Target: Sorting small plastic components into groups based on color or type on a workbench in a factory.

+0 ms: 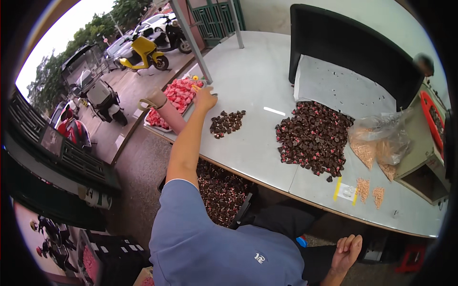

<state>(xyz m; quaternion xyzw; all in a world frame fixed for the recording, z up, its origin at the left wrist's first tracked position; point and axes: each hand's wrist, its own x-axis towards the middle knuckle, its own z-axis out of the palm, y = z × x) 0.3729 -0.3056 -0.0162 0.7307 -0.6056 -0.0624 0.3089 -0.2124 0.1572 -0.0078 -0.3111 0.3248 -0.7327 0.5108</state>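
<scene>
The left arm is stretched out long from the blue short sleeve, bare forearm running up and away over the near edge of the pale grey tabletop (248, 81). The left hand (205, 98) lies at the tabletop's left edge, back of the hand up, fingers curled down onto something small and yellowish; whether it is pinching that thing or only touching it cannot be told. Just beyond the fingertips sits a shallow tray of pink-red moulded pieces (174, 97), which overhangs the left edge of the tabletop.

Just to the right of the hand, near but apart from it, lies a small heap of dark brown pieces (227, 123). Farther right, toward the middle of the tabletop, spreads a much larger heap of dark brown pieces flecked with pink (312, 138), lying partly on a sheet of white paper (343, 88) before a black upright panel (353, 47). A clear plastic bag of tan granules (379, 143) rests by the right side of that heap.

The right hand (347, 251) hangs low below the near edge, palm up, fingers loosely spread and holding nothing. Under the tabletop a black crate of dark brown pieces (222, 190) stands by the person's lap.
</scene>
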